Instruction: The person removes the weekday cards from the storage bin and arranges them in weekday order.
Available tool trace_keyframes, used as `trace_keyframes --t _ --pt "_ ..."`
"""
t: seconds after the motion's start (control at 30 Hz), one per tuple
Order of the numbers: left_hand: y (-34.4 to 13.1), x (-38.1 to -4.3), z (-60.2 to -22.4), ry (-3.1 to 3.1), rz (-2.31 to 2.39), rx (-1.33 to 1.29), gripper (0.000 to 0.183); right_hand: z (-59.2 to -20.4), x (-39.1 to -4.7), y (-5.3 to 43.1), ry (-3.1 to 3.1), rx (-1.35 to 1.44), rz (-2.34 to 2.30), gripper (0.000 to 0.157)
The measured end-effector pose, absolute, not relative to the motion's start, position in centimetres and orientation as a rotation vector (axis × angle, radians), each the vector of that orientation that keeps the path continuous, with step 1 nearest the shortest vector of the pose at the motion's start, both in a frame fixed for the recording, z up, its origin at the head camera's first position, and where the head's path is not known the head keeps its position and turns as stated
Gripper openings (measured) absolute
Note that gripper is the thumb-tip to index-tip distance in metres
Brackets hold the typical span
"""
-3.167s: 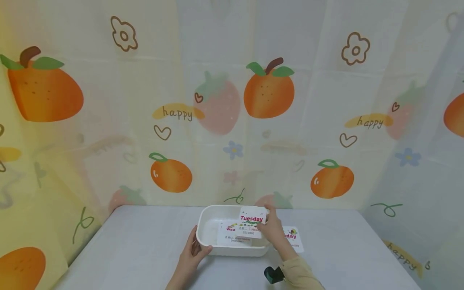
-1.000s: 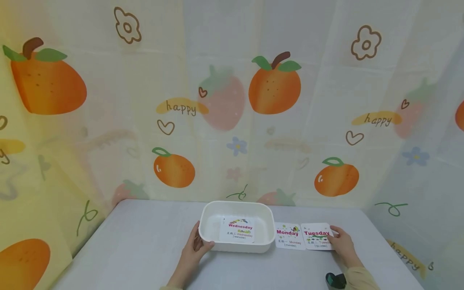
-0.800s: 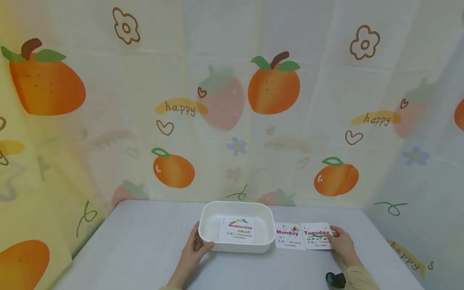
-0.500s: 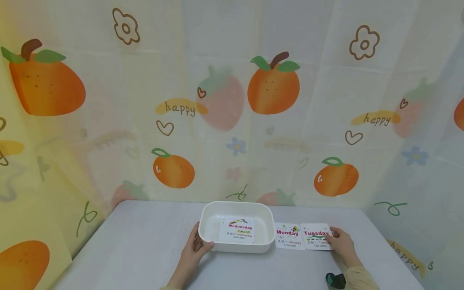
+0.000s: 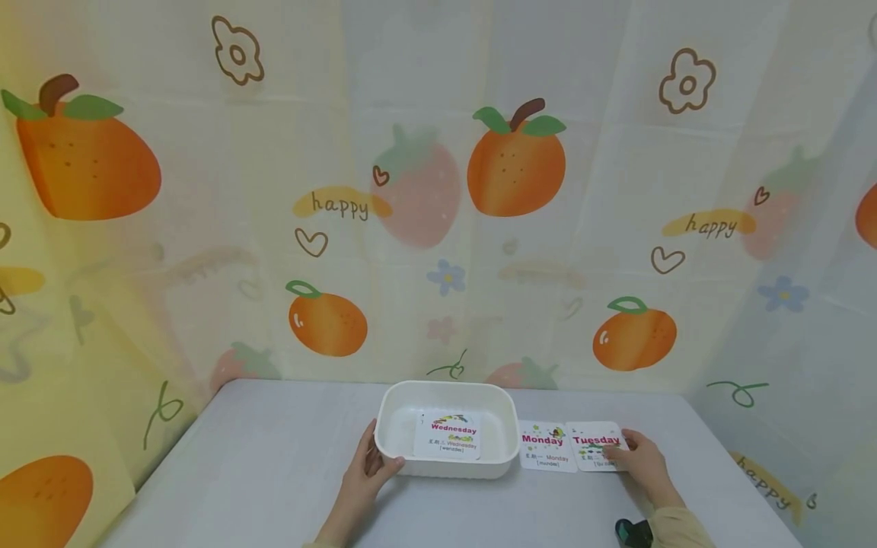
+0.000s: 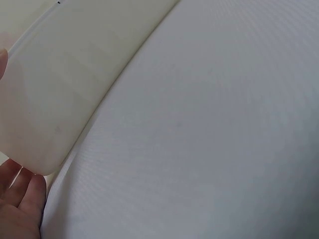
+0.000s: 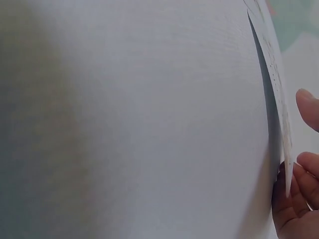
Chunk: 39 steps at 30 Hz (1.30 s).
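Note:
A white plastic box [image 5: 448, 468] stands mid-table with the Wednesday card [image 5: 448, 436] lying in it. My left hand [image 5: 365, 472] holds the box's near left corner, thumb over the rim and fingers along the end wall; those fingers [image 6: 33, 199] show beneath the corner in the left wrist view. Right of the box lies the Monday card [image 5: 546, 449], beside the Tuesday card [image 5: 591, 440]. My right hand [image 5: 647, 464] has the Tuesday card's right edge, its thumb over the face. In the right wrist view this card [image 7: 280, 104] slopes up off the cloth, fingertips at its raised edge.
A pale cloth covers the table [image 5: 260, 464]. Behind it hangs a curtain [image 5: 425, 327] printed with oranges, hearts and "happy". A dark device [image 5: 633, 533] sits at my right wrist by the cream sleeve [image 5: 678, 527].
The Tuesday card has gone from over the box to the right of the Monday card. Lately my right thumb has slid left over its face. My left hand stays on the box.

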<state>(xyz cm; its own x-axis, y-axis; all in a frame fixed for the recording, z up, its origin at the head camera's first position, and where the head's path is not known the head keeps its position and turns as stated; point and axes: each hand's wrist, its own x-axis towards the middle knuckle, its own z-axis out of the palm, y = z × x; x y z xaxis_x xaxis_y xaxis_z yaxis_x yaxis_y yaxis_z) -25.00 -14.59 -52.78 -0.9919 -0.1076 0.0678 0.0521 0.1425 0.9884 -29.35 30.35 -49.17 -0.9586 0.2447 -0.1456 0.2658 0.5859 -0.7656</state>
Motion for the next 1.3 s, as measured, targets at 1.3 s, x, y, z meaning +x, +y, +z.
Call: trace_keyframes --t 1.3 --pt "-14.6 -25.1 -52.7 -2.275 -2.003 0.062 0.089 -45.3 -29.6 21.5 3.013 -0.259 -1.128 0.078"
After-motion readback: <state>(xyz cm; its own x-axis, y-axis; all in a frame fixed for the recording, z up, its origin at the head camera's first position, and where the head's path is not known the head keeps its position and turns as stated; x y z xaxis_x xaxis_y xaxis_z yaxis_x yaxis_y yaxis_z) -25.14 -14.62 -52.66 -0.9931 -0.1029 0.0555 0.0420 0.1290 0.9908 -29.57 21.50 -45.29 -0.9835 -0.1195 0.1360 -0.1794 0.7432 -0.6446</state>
